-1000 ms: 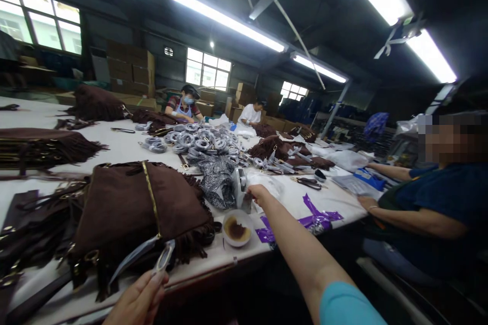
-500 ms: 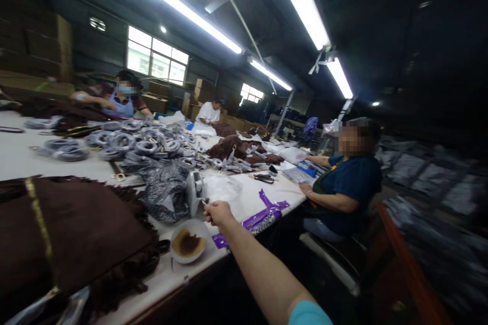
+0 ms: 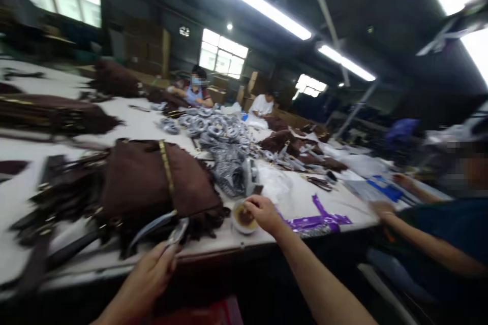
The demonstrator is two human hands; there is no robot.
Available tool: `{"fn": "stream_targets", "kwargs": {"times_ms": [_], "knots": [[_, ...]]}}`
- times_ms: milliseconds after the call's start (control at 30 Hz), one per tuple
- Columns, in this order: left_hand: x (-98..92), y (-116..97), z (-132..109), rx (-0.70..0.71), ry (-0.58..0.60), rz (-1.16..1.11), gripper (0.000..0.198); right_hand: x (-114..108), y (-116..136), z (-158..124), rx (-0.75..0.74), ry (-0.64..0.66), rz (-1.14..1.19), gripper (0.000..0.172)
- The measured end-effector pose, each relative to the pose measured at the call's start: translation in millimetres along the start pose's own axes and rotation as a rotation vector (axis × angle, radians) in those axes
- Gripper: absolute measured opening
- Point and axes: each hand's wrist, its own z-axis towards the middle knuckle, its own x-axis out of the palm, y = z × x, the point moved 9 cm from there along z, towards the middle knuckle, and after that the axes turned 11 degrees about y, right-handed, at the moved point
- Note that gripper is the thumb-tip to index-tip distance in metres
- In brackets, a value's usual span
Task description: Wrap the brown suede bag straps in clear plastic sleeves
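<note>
My left hand (image 3: 160, 264) is closed around the end of a shiny, plastic-wrapped strap (image 3: 178, 231) at the table's front edge. The strap curves up to a dark brown suede bag (image 3: 141, 177) with a gold chain strip (image 3: 166, 167) across it. My right hand (image 3: 263, 213), fingers pinched, is over a white bowl (image 3: 244, 226) with a yellowish inside and a brown patch. Whatever those fingers hold is too small and blurred to name. A small brown piece (image 3: 258, 189) shows just above them. Behind stands a white roll-like device (image 3: 250, 175).
Grey wrapped rings (image 3: 213, 127) are heaped mid-table beside a black-and-white speckled bag (image 3: 229, 167). Purple plastic wrap (image 3: 320, 221) lies at the front edge. A co-worker (image 3: 453, 228) sits close on the right; two others work at the far side. More brown bags lie left.
The view has swung left. My left hand has come into view holding the wrapped strap. My right hand has moved from beside the white device to above the bowl.
</note>
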Motion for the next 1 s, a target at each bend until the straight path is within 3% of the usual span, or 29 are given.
{"fn": "stream_targets", "kwargs": {"times_ms": [133, 200, 267, 400, 567, 800, 1000], "knots": [[-5.1, -19, -8, 0.137, -0.069, 0.168, 0.037, 99, 64, -22, -0.23, 0.431, 0.134, 0.02], [-6.5, -29, -11, 0.199, -0.098, 0.253, 0.035, 127, 85, -30, -0.256, 0.512, 0.128, 0.02], [-6.8, -38, -16, 0.247, -0.122, 0.329, 0.033, 143, 99, -32, -0.257, 0.514, 0.121, 0.022], [-10.0, -40, -24, 0.29, -0.186, 0.429, 0.028, 160, 111, -20, -0.253, 0.43, 0.08, 0.029], [-14.5, -29, -23, 0.323, -0.296, 0.585, 0.027, 172, 94, 3, -0.124, 0.313, 0.007, 0.03], [-15.3, -26, -31, 0.469, -0.497, 0.858, 0.035, 180, 81, 15, -0.047, 0.35, -0.14, 0.029], [-17.9, -29, -36, 0.512, -0.522, 0.921, 0.042, 179, 80, 17, -0.021, 0.29, -0.224, 0.032]]}}
